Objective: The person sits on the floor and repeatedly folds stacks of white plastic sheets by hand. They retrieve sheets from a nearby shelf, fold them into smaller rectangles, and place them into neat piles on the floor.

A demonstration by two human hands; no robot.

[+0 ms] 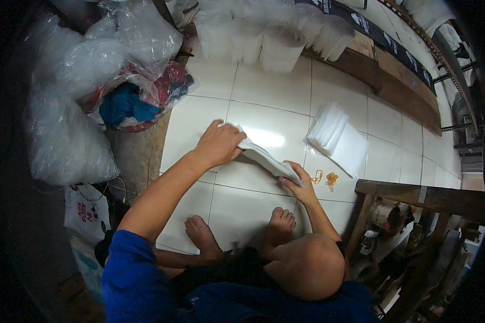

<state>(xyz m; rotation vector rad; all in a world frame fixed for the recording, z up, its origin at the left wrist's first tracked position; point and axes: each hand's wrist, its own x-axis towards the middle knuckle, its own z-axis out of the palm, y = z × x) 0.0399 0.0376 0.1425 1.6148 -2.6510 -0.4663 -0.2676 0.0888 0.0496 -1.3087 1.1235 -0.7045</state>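
Observation:
Between my two hands is a bundle of white sheets, layered and slightly bent, held above the tiled floor. My left hand is closed round its far left end. At the near right end my right hand grips the edge, thumb on the near side. Whether the sheets are plastic bags or foam I cannot make out. To the right lies a fanned stack of similar white sheets. Several tan rubber bands rest on the floor beside my right hand.
Large clear plastic bags fill the left side, one holding blue and red cloth. Rolled translucent bundles stand at the back. Wooden boards run along the far right; a wooden frame stands near right. My bare feet are below.

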